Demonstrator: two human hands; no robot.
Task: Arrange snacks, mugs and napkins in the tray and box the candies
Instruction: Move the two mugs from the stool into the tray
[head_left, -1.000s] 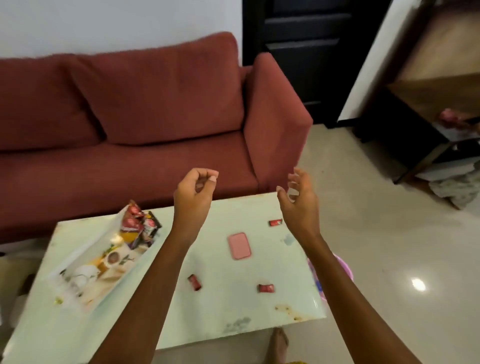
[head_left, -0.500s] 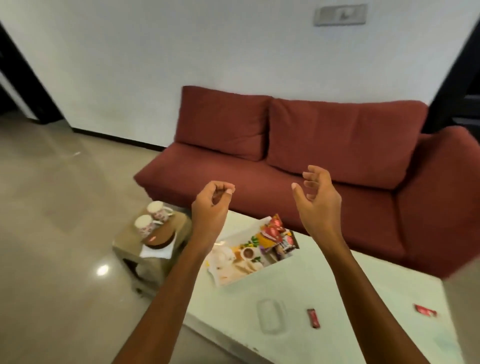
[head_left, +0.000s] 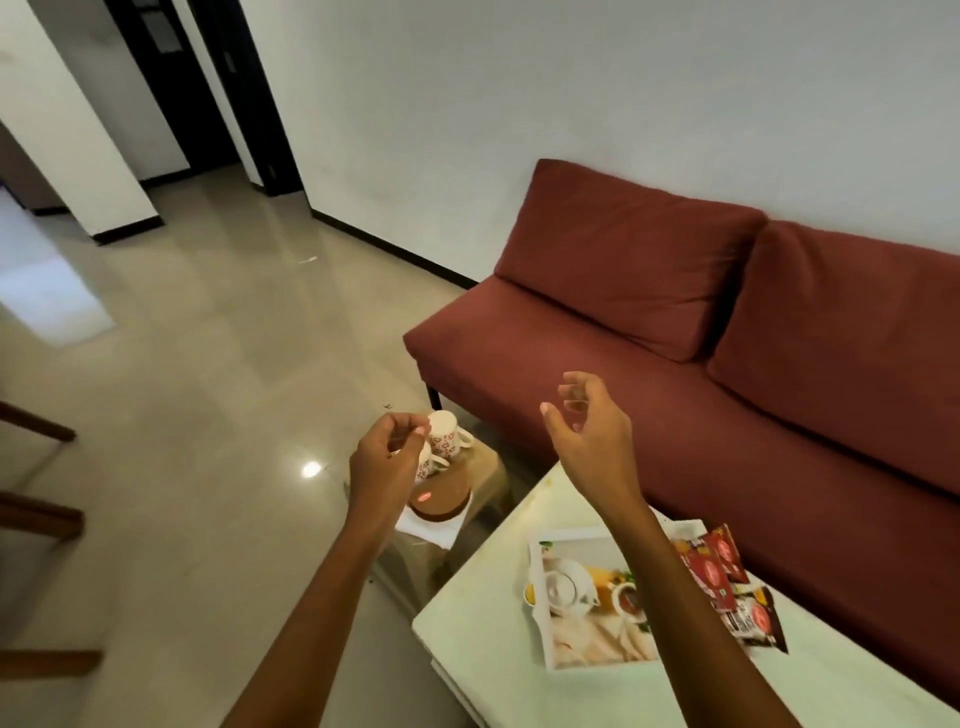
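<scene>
A white tray (head_left: 571, 667) with a printed tea picture lies on the pale table (head_left: 483, 623), with red and dark snack packets (head_left: 727, 577) at its far end. Two white mugs (head_left: 447, 428) with red patterns stand on a small stool (head_left: 488, 475), beside a brown round box (head_left: 441, 501) resting on white napkins (head_left: 434, 527). My left hand (head_left: 384, 462) hovers in front of the mugs, fingers curled with the tips nearly touching, holding nothing visible. My right hand (head_left: 592, 431) is raised above the table's left end, fingers apart and empty.
A dark red sofa (head_left: 675, 338) runs along the white wall behind the table. Glossy tiled floor (head_left: 208, 364) spreads to the left towards a dark doorway (head_left: 182, 78). Wooden furniture edges (head_left: 36, 514) show at the far left.
The view has swung left from the table's right end to the stool and hallway. The loose candies and pink lid have left the frame. Both hands stay raised and empty.
</scene>
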